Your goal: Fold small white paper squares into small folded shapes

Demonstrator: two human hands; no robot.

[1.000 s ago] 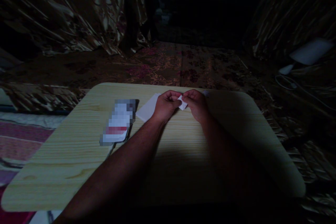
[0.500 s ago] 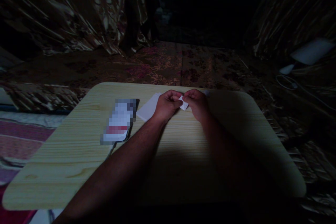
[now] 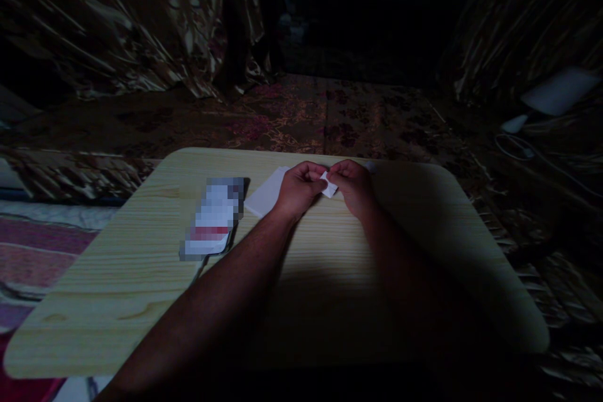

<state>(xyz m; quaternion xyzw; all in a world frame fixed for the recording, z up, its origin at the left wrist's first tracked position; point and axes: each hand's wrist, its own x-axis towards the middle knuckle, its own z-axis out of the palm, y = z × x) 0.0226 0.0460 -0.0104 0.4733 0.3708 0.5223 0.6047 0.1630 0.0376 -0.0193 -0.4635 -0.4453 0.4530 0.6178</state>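
Pinching small white paper [image 3: 330,186], probably folded, held between both hands [image 3: 298,191] [image 3: 354,188].

Bare forearms [image 3: 226,279] stretch forward and converge, both hands [image 3: 299,191] [image 3: 355,190] nearly meeting in thumb-and-finger pinches.

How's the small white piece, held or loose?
Held: the left hand and right hand pinch the small white piece from either side. Whether it's folded, cannot tell.

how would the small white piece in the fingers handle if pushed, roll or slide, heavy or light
The small white piece looks flat and paper-like, so probably light and fairly easy to bend. Its flat, angular outline suggests it would slide rather than roll.
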